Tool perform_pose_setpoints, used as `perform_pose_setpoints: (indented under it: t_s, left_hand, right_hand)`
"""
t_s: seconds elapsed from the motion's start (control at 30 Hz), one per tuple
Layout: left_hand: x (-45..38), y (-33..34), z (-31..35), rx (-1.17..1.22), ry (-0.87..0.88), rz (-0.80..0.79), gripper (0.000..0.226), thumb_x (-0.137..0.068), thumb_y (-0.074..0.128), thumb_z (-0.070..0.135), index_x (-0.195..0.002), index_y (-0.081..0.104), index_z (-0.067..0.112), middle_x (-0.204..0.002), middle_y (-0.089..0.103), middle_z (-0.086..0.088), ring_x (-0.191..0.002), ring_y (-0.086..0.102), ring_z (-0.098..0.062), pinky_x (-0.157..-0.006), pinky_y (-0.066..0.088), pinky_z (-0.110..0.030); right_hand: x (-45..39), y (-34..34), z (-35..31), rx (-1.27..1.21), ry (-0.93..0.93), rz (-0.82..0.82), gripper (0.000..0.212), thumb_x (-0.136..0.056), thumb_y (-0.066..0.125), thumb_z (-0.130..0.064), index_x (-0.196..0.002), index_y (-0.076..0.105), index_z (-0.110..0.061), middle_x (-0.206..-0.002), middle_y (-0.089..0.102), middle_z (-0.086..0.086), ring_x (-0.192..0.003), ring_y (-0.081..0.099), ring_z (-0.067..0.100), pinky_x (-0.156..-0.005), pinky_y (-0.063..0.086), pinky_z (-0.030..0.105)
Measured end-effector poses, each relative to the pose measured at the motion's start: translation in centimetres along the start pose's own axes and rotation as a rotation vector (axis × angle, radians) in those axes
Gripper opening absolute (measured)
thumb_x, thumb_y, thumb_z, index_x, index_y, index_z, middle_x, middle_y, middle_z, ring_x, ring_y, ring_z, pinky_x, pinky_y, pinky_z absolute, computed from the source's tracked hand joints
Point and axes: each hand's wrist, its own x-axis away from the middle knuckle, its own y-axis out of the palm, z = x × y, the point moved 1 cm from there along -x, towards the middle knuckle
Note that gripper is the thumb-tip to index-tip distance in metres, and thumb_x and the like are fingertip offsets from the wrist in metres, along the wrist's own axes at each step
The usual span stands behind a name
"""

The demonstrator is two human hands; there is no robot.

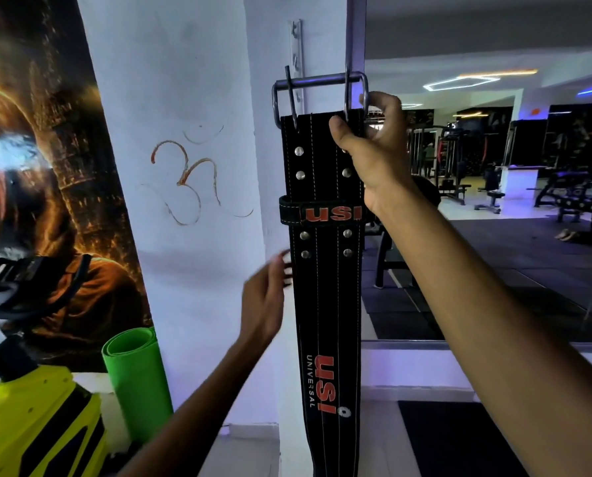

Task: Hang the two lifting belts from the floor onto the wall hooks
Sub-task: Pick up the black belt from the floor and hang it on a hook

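- One lifting belt (325,270) up off the floor, hanging lengthwise in front of the white pillar (191,166), steel buckle (318,94) uppermost, strap tail running out of the bottom of the view.
- Right hand (370,142) closed on the belt's top edge just under the buckle, thumb across the black leather, fingers curled round the buckle's right side; carrying the belt's weight, by the look of it.
- Left hand (265,301) open and empty, fingers spread and blurred, just beside the belt's left edge at mid-height; contact not clear.
- Wall hook rack (297,49) visible on the pillar right behind and above the buckle; hooks there bare as far as visible.
- Buckle frame apparently level with the lower hooks, but impossible to tell whether already caught on one or merely held in front.
- Judged stage: first belt at the point of hanging, not yet confirmed as hung and released.
- Second belt nowhere in view; fetching and hanging it presumably left to do.
- Roughly under halfway, on this evidence.
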Motion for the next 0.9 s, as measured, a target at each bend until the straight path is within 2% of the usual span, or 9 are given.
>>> perform_pose_setpoints:
  t_s: [0.1,0.17,0.23,0.3,0.37,0.5,0.63,0.77,0.9]
  left_hand:
    - [-3.7,0.0,5.7,0.092,0.103,0.195,0.030,-0.095,0.040,0.050,-0.111,0.058,0.032,-0.105,0.070,0.009,-0.104,0.069,-0.012,-0.092,0.055,-0.035]
    - [-5.9,0.4,8.4,0.111,0.125,0.196,0.022,-0.094,0.046,0.049,-0.107,0.050,0.032,-0.110,0.067,0.008,-0.107,0.067,-0.014,-0.099,0.054,-0.043]
    - [-7.4,1.1,10.3,0.124,0.176,0.133,0.019,-0.099,0.050,0.039,-0.114,0.047,0.028,-0.115,0.064,0.004,-0.102,0.069,-0.012,-0.097,0.057,-0.045]
    - [-8.8,2.1,11.5,0.097,0.234,0.077,0.020,-0.102,0.052,0.028,-0.121,0.048,0.024,-0.115,0.064,0.001,-0.088,0.068,0.002,-0.082,0.061,-0.030]
    - [-10.1,3.0,11.7,0.045,0.246,0.079,0.023,-0.101,0.055,0.020,-0.123,0.056,0.017,-0.109,0.065,-0.001,-0.080,0.064,0.009,-0.070,0.056,-0.016]
    - [-12.1,3.9,9.7,-0.015,0.212,0.137,0.033,-0.097,0.060,0.010,-0.130,0.059,0.009,-0.108,0.068,0.002,-0.080,0.065,0.014,-0.071,0.054,-0.011]
    - [-13.9,4.2,7.5,-0.012,0.225,0.104,0.028,-0.095,0.063,0.005,-0.120,0.066,0.017,-0.104,0.069,0.005,-0.073,0.066,0.011,-0.071,0.053,-0.009]
    - [-16.8,4.6,4.7,-0.014,0.264,0.074,0.040,-0.093,0.063,0.002,-0.105,0.064,0.040,-0.090,0.065,0.013,-0.070,0.062,0.002,-0.071,0.055,-0.011]
    - [-21.1,4.6,0.8,-0.009,0.253,0.008,0.045,-0.093,0.064,0.005,-0.097,0.062,0.051,-0.094,0.063,0.009,-0.080,0.064,-0.011,-0.074,0.055,-0.014]
  right_hand:
    - [-0.1,-0.5,0.8,0.065,-0.080,0.061,0.047,-0.080,0.073,-0.015,-0.107,0.035,-0.025,-0.120,0.054,0.011,-0.100,0.058,0.022,-0.077,0.052,0.036]
    - [-0.2,-0.8,1.4,0.096,-0.116,0.074,0.046,-0.080,0.072,-0.016,-0.103,0.033,-0.025,-0.114,0.049,0.009,-0.094,0.051,0.019,-0.075,0.049,0.040]
    - [-0.4,-1.0,2.2,0.094,-0.106,0.033,0.042,-0.078,0.072,-0.019,-0.098,0.037,-0.031,-0.111,0.058,0.017,-0.092,0.059,0.026,-0.072,0.053,0.041]
    - [-0.8,-1.4,3.3,0.056,-0.101,-0.022,0.039,-0.078,0.072,-0.014,-0.103,0.047,-0.032,-0.111,0.065,0.018,-0.094,0.066,0.030,-0.076,0.059,0.043]
    - [-1.4,-1.8,4.3,0.033,-0.093,-0.052,0.045,-0.081,0.072,-0.006,-0.119,0.054,-0.024,-0.113,0.066,0.005,-0.092,0.067,0.017,-0.083,0.058,0.034]
    - [-2.7,-2.3,6.4,0.022,-0.059,-0.062,0.037,-0.083,0.073,-0.008,-0.117,0.062,-0.019,-0.100,0.070,-0.003,-0.089,0.066,0.006,-0.091,0.058,0.035]
    - [-4.4,-2.2,9.4,0.054,-0.080,-0.091,0.029,-0.086,0.069,-0.013,-0.115,0.066,-0.016,-0.113,0.069,-0.006,-0.109,0.062,0.009,-0.103,0.050,0.038]
    - [-6.8,-1.2,12.9,0.074,-0.149,-0.110,0.018,-0.094,0.058,-0.007,-0.111,0.064,-0.012,-0.108,0.063,-0.018,-0.107,0.060,0.003,-0.100,0.048,0.031]
    - [-9.9,0.5,17.1,0.107,-0.190,-0.098,0.014,-0.093,0.058,-0.008,-0.106,0.061,-0.013,-0.105,0.064,-0.008,-0.107,0.061,0.014,-0.095,0.047,0.034]
